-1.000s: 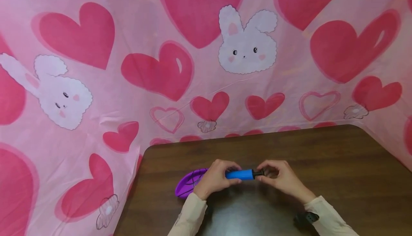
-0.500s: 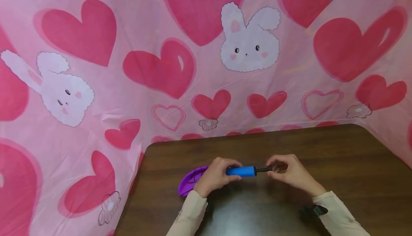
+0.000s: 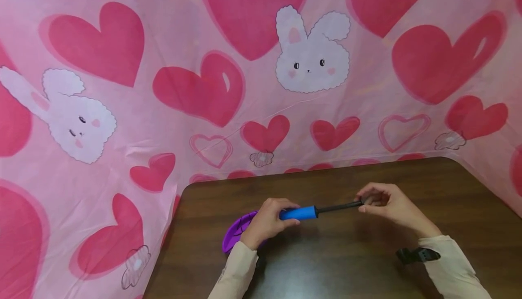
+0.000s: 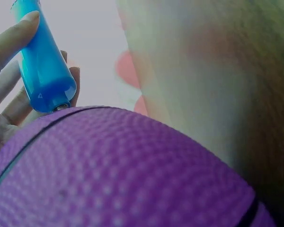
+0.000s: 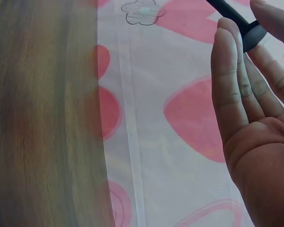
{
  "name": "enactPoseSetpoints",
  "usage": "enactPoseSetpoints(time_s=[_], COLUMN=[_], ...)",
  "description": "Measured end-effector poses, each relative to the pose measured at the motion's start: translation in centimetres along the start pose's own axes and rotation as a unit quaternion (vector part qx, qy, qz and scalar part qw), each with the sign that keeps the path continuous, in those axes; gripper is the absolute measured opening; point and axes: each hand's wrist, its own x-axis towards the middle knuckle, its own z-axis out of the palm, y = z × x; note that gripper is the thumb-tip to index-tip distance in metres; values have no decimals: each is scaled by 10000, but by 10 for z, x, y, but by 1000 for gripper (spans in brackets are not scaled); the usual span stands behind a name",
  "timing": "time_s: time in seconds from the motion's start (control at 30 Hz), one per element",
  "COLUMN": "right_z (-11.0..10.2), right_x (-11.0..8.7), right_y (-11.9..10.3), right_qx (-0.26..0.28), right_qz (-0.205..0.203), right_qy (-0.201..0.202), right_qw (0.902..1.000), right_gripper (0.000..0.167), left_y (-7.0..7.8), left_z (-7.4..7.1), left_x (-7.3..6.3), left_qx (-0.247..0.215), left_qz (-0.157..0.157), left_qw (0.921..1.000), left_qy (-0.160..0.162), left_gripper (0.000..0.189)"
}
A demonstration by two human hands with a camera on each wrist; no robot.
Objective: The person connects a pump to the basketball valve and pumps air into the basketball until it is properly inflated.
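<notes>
My left hand (image 3: 267, 219) grips the blue barrel of a hand pump (image 3: 301, 213), thumb and fingers on either side. The pump's black rod extends far out to the right, and my right hand (image 3: 393, 206) pinches the handle (image 5: 253, 36) at its end. A purple ball (image 4: 132, 165) with black lines and a pebbled skin lies at the pump's other end, partly hidden by my left hand in the head view; it looks dished in there. In the left wrist view the barrel's nozzle end meets the ball's upper edge; whether a needle goes in is hidden.
The dark wooden table (image 3: 334, 262) lies under both hands. A pink cloth (image 3: 261, 95) with hearts and rabbit faces hangs behind it and along the left side. A black strap (image 3: 418, 255) is on my right wrist.
My right hand has moved right and slightly up, drawing the rod well out of the barrel. My left hand has stayed on the barrel beside the ball, with the pump tilting slightly.
</notes>
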Motion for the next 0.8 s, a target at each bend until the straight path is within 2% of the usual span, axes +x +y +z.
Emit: enactPoseSetpoints(time_s=[0.13,0.27,0.4,0.57,0.8], right_z=[10,30,53,77,85], right_x=[5,13,19,23,23], right_y=[1,4,9,13,9], right_qx=[229,305,290,310,247], right_qz=[-91,-248,-202,-137,-38], right_qy=[23,53,160,81,89], right_qw=[9997,9992,9992,9994,9996], right_gripper=[22,21,21,20,18], left_y=[0,1,4,8,8], left_z=[-1,-3,-1,4,5], left_x=[-1,-2,-1,2,3], left_qx=[2,74,256,408,480], left_qz=[-11,-60,57,300,297], left_qw=[10000,9999,9995,9985,9981], left_qy=[21,53,188,189,229], left_gripper=[40,39,37,34,33])
